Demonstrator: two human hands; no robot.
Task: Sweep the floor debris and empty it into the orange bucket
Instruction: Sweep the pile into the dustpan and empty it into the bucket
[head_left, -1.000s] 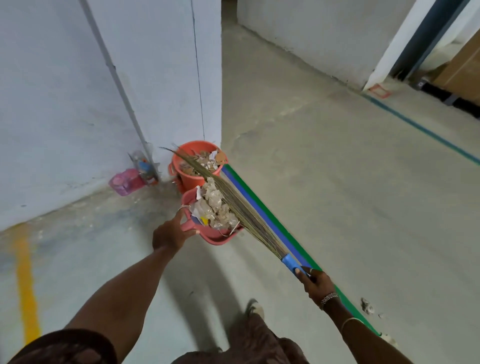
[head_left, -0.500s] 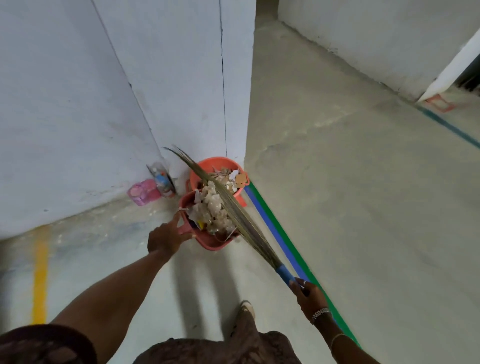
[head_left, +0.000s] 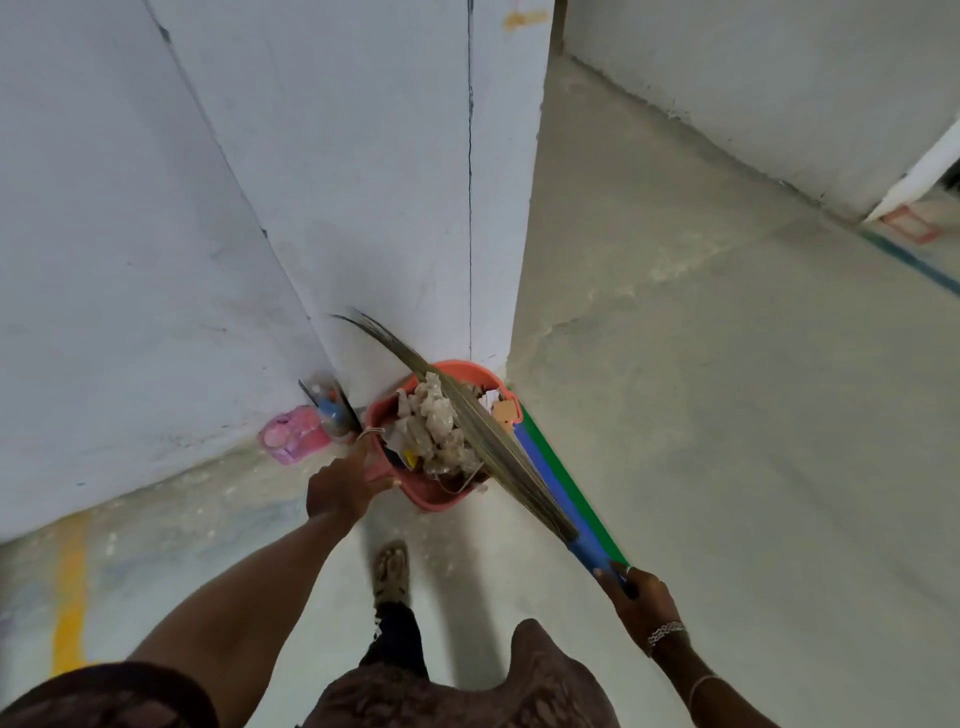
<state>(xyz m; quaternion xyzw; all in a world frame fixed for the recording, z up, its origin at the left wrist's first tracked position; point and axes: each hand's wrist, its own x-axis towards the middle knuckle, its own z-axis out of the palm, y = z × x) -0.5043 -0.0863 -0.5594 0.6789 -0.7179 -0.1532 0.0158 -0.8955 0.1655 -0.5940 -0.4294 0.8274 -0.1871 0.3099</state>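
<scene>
My left hand grips the handle of a red dustpan heaped with pale crumpled paper debris. The dustpan is held up against the near rim of the orange bucket, which stands at the white pillar's corner and holds scraps. My right hand grips the blue handle of a grass broom. Its bristles lie diagonally across the debris and reach past the bucket toward the wall.
A pink container and a clear bottle sit at the wall base left of the bucket. Blue and green floor stripes run from the bucket toward my right hand. My foot is just behind the dustpan. A yellow line marks the floor far left.
I have stepped closer to the pillar. The dustpan has moved forward until it overlaps the bucket's rim, and the broom has moved along with it over the debris.
</scene>
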